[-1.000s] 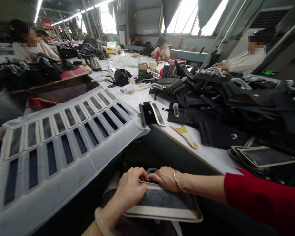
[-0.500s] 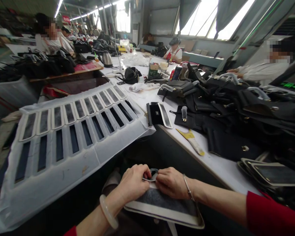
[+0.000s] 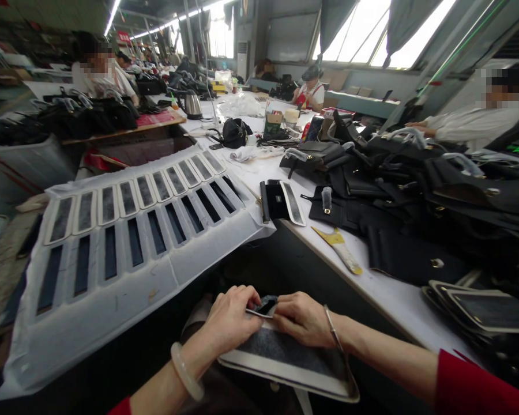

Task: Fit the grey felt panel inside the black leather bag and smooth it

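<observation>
Low in front of me, a bag panel (image 3: 292,358) with a dark grey centre and a pale border lies tilted over my lap. My left hand (image 3: 233,316) has its fingers bent and pinched on the panel's far edge. Beside it, my right hand (image 3: 301,318) grips the same edge with curled fingers. Between the two hands a small dark, shiny part (image 3: 267,304) shows; its kind is hard to make out. The fingertips are partly hidden.
To the left, a white sheet (image 3: 155,297) carries rows of pale-bordered dark panels (image 3: 127,197). Black bags (image 3: 398,184) pile up on the right, near a yellow-and-white tool (image 3: 339,249). A small open black piece (image 3: 278,200) lies at the table corner. Several people work farther off.
The view has swung slightly left, so the scene sits a little further right. Both hands keep their hold on the bag panel's edge, with only slight finger movement.
</observation>
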Available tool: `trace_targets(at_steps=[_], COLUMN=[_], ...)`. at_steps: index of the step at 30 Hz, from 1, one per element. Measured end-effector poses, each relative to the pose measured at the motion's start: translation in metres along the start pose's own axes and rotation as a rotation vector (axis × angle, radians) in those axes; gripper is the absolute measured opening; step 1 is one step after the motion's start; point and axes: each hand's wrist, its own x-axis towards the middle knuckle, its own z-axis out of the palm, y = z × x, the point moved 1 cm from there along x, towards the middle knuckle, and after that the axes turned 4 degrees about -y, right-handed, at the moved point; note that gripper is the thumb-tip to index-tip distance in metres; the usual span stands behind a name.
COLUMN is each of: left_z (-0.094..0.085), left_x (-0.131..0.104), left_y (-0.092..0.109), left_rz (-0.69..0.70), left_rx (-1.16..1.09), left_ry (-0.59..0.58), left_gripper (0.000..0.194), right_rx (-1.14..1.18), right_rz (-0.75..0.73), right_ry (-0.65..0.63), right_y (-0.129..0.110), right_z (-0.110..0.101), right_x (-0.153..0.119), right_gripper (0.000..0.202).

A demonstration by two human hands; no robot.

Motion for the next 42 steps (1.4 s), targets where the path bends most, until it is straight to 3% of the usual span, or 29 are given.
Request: trace_targets(at_steps=[3, 9, 13, 17, 20, 22, 26, 30, 36, 42], left_z=[0.001, -0.001, 0.001, 0.006, 0.01, 0.012, 0.016, 0.023, 0.037, 0.032], left_x=[-0.002, -0.002, -0.001, 0.0, -0.002, -0.004, -0.009, -0.013, -0.014, -0.016], left_y=[-0.002, 0.0, -0.003, 0.001, 0.005, 0.006, 0.005, 0.001, -0.01, -0.011], left_rz=[-0.032, -0.019, 0.019, 0.12, 0.241, 0.309, 0.372, 0.417, 0.495, 0.488], left_rx=[0.0, 0.01, 0.028, 0.06, 0.085, 0.079, 0.083, 0.163, 0.261, 0.161], left_ry=[0.019, -0.014, -0.035, -0.038, -0.038, -0.031, -0.013, -0.002, 0.055, 0.052], left_gripper=[0.02, 0.02, 0.02, 0.029, 0.042, 0.048, 0.049, 0.043, 0.025, 0.022], right_rx=[0.014, 0.044, 0.186, 0.355, 0.358, 0.302, 0.121, -0.029, -0.167, -0.187], right_rz=[0.015, 0.091, 0.206, 0.399, 0.475, 0.454, 0.319, 0.252, 0.269, 0.28], right_ry=[-0.031, -0.066, -0.108, -0.16, -0.174, -0.206, -0.305, -0.34, -0.303, -0.32], right_y=[-0.004, -0.002, 0.01, 0.029, 0.037, 0.036, 0.029, 0.02, 0.003, 0.003], right_z=[-0.005, 0.005, 0.002, 0.003, 0.012, 0.018, 0.023, 0.021, 0.016, 0.026], right_x=[0.01, 0.024, 0.019, 0.012, 0.01, 0.01, 0.01, 0.01, 0.014, 0.025], right_gripper=[0.031, 0.024, 0.039, 0.073, 0.075, 0.068, 0.029, 0.028, 0.024, 0.026])
